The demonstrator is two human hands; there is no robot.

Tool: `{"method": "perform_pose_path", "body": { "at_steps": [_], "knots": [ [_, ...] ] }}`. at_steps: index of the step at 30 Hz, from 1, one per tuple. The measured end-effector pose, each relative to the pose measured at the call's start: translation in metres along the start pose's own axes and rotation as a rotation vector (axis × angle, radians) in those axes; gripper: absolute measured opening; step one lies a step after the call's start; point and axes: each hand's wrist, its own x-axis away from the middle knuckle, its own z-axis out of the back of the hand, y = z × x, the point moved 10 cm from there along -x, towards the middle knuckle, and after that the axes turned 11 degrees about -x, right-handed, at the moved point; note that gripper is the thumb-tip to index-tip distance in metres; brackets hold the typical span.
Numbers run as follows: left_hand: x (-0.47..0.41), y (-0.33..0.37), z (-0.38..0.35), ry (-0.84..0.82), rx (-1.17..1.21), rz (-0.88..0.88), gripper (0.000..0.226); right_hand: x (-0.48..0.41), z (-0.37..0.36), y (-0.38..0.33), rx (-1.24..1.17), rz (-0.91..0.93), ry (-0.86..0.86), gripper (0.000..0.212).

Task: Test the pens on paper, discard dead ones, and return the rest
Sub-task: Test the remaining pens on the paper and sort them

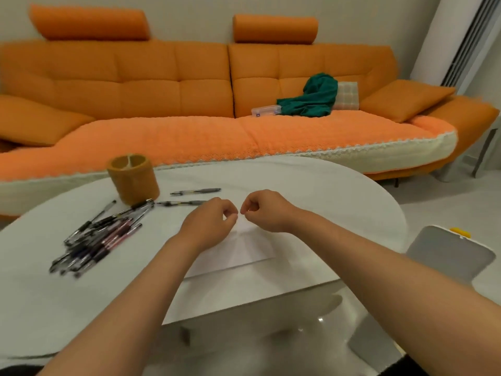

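A white sheet of paper (244, 253) with creases lies on the white table (311, 185) in front of me. My left hand (208, 223) and my right hand (264, 211) hover close together over its far edge, fingers curled, each pinching that edge. A pile of several pens (92, 240) lies at the left. Two single pens lie apart from it: one (195, 190) further back, one (181, 203) just left of my left hand. A round tan pen holder (132, 180) stands upright behind the pile; no pens show in it.
A white bin lid (450, 256) with a yellow part sits low at the right, beside the table. An orange sofa (162, 90) runs behind the table, with a green cloth (311, 99) and a clear box (264, 110) on it.
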Motion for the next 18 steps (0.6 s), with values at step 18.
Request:
{"method": "perform_pose_path", "body": {
  "at_steps": [18],
  "knots": [
    [0.092,-0.241,0.069,0.014,-0.193,0.374,0.012,-0.085,-0.214,-0.158,0.390,0.459,-0.234,0.027]
  ]
}}
